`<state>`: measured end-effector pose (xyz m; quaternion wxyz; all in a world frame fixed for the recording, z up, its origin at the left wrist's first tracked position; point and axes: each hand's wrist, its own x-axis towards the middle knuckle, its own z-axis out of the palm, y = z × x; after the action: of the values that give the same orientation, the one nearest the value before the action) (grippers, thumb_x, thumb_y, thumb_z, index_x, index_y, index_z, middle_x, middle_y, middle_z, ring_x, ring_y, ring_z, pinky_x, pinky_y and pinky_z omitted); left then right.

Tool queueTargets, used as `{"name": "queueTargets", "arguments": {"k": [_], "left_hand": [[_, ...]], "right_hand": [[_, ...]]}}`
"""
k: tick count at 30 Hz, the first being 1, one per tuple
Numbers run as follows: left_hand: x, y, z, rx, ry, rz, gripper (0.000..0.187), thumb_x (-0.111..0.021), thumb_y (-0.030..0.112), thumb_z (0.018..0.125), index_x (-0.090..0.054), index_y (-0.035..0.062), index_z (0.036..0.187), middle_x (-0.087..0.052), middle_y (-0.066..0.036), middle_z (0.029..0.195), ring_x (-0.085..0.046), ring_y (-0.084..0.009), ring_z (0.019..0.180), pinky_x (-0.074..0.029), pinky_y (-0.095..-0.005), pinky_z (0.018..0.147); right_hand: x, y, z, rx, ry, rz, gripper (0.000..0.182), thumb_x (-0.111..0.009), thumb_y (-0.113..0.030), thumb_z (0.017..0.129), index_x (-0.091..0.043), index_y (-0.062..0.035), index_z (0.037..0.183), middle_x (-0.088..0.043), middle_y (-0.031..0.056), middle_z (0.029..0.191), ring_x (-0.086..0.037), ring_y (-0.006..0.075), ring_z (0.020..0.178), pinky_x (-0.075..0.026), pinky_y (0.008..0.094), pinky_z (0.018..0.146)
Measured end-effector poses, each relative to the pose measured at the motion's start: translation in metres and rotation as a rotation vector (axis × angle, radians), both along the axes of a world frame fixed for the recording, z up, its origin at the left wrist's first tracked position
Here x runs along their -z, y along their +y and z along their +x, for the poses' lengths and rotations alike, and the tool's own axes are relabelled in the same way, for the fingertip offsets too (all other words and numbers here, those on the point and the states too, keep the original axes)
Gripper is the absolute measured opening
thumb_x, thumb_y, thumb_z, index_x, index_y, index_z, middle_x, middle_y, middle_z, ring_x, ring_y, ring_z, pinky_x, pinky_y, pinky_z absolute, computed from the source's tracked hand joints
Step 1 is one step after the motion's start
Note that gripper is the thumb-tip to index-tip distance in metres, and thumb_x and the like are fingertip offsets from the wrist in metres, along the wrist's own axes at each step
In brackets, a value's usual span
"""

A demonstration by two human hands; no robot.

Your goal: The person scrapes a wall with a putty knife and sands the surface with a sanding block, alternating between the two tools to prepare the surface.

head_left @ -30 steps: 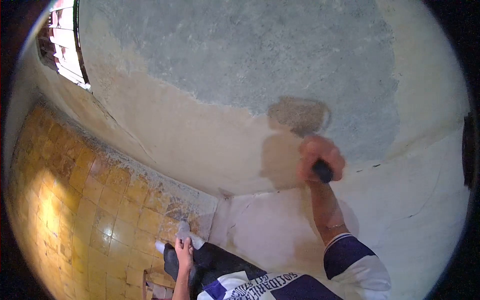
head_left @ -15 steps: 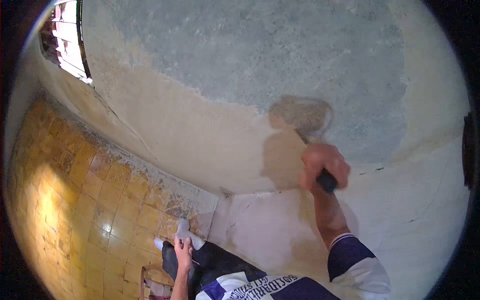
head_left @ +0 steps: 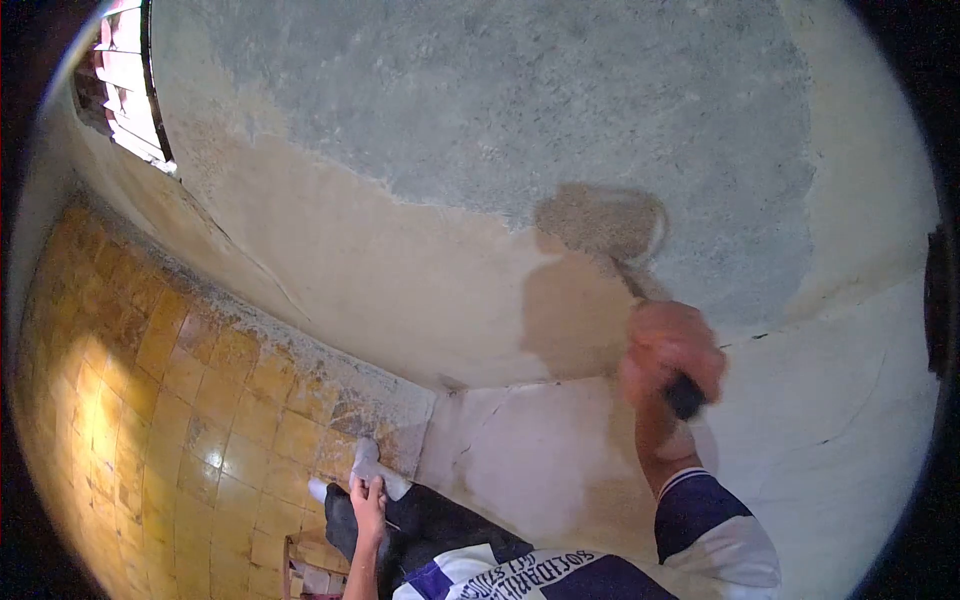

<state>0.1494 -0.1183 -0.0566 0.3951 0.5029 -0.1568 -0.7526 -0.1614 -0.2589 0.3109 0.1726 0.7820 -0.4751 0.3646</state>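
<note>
Down and to the right in the view, the right hand had shifted since half a second before, carrying its tool with it, while the left hand had stayed almost where it was. That tool stood out before the wall, just below the edge of a large grey patch. Its handle was black, thick and blunt-ended, the butt poking out from the near side of the fist; from the far side a narrow, dark strip ran up and to the left toward the patch. Motion blurred the outline, and the tip merged with a brownish shadow, so whether it touched the wall could not be told. Right fingers were wrapped firmly around the handle. Left fingers were loosely curled near the dark trousers and a grey sock; whether they gripped anything could not be made out. Mottled and rough-looking, the grey patch had a ragged lower border, with smoother beige surface beneath it. Yellowish, worn tiles covered the floor at the left, scuffed pale along the wall, and a bright barred window showed in the upper left corner.
</note>
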Motion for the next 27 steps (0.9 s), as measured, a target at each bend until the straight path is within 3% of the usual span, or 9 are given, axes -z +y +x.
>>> {"name": "queueTargets", "arguments": {"k": [1,3,7,12,14,19,21,24,27], "left_hand": [[0.001,-0.001,-0.002,-0.009,0.007,-0.005,0.017,-0.054,0.015,0.091,-0.051,0.008,0.106,-0.047,0.006,0.074,-0.039,-0.0012,0.057,-0.029,-0.0174,0.047],[0.003,0.0,-0.002,-0.01,0.018,-0.005,0.017,-0.054,0.015,0.091,-0.05,0.0079,0.106,-0.047,0.006,0.073,-0.039,-0.0014,0.055,-0.029,-0.0174,0.046],[0.003,-0.001,0.0,0.014,0.005,0.01,0.017,-0.055,0.014,0.091,-0.05,0.0076,0.106,-0.047,0.005,0.072,-0.038,-0.0016,0.054,-0.029,-0.0174,0.045],[0.001,-0.007,-0.004,-0.016,0.015,0.014,0.019,-0.055,0.014,0.091,-0.05,0.0072,0.107,-0.047,0.005,0.072,-0.039,-0.002,0.054,-0.029,-0.0174,0.045],[0.006,-0.005,-0.004,-0.003,-0.016,0.0,0.02,-0.055,0.014,0.091,-0.05,0.007,0.109,-0.046,0.005,0.072,-0.039,-0.0022,0.054,-0.029,-0.0174,0.046],[0.012,-0.01,-0.001,0.008,-0.013,0.022,0.02,-0.055,0.013,0.091,-0.05,0.0069,0.109,-0.044,0.005,0.069,-0.039,-0.002,0.055,-0.03,-0.0181,0.046],[0.01,-0.007,0.003,-0.002,0.01,0.038,0.018,-0.056,0.013,0.09,-0.05,0.0071,0.106,-0.044,0.005,0.069,-0.039,-0.002,0.055,-0.03,-0.0182,0.046],[0.007,-0.009,0.006,-0.005,0.022,0.012,0.015,-0.056,0.013,0.09,-0.05,0.0073,0.103,-0.044,0.006,0.069,-0.039,-0.002,0.054,-0.029,-0.0181,0.045],[0.009,-0.008,0.007,-0.008,0.029,0.028,0.015,-0.056,0.013,0.091,-0.049,0.0071,0.103,-0.044,0.006,0.069,-0.038,-0.002,0.054,-0.029,-0.018,0.045]], "right_hand": [[-0.012,0.004,0.0,0.001,0.002,0.121,0.014,-0.059,-0.008,0.079,-0.05,-0.0115,0.069,-0.057,0.0032,0.062,-0.056,0.0187,0.058,-0.047,0.034,0.056],[0.019,-0.016,-0.002,0.04,-0.046,-0.16,0.013,-0.071,-0.012,0.061,-0.066,-0.0112,0.073,-0.066,0.0068,0.074,-0.066,0.025,0.072,-0.053,0.038,0.064],[-0.019,-0.007,0.045,-0.211,-0.135,-0.076,0.019,-0.056,-0.021,0.086,-0.052,-0.0128,0.071,-0.056,0.0004,0.062,-0.055,0.0181,0.059,-0.046,0.0358,0.062],[-0.007,0.012,0.056,0.328,-0.262,0.257,0.005,-0.06,-0.017,0.082,-0.063,-0.0135,0.081,-0.062,0.004,0.079,-0.062,0.0258,0.077,-0.05,0.0371,0.081],[0.001,0.002,0.052,0.394,-0.172,0.266,0.005,-0.059,-0.016,0.081,-0.063,-0.0129,0.08,-0.062,0.0055,0.079,-0.062,0.0264,0.076,-0.05,0.0372,0.079],[0.008,-0.025,0.04,-0.094,0.022,-0.134,0.019,-0.05,-0.018,0.085,-0.057,-0.0104,0.069,-0.052,0.0049,0.057,-0.051,0.0221,0.052,-0.046,0.0364,0.056],[-0.004,-0.011,0.051,-0.065,-0.051,-0.172,0.018,-0.052,-0.018,0.082,-0.056,-0.01,0.067,-0.051,0.0037,0.053,-0.052,0.0216,0.049,-0.046,0.0358,0.053],[-0.016,0.01,0.027,0.406,0.402,0.006,0.011,-0.06,-0.018,0.075,-0.057,-0.0099,0.069,-0.058,0.005,0.061,-0.058,0.0225,0.056,-0.048,0.035,0.058],[0.003,-0.019,0.029,0.109,0.092,-0.059,0.007,-0.065,-0.016,0.069,-0.059,-0.0134,0.072,-0.06,0.0046,0.066,-0.057,0.0219,0.059,-0.047,0.0347,0.059]]}}
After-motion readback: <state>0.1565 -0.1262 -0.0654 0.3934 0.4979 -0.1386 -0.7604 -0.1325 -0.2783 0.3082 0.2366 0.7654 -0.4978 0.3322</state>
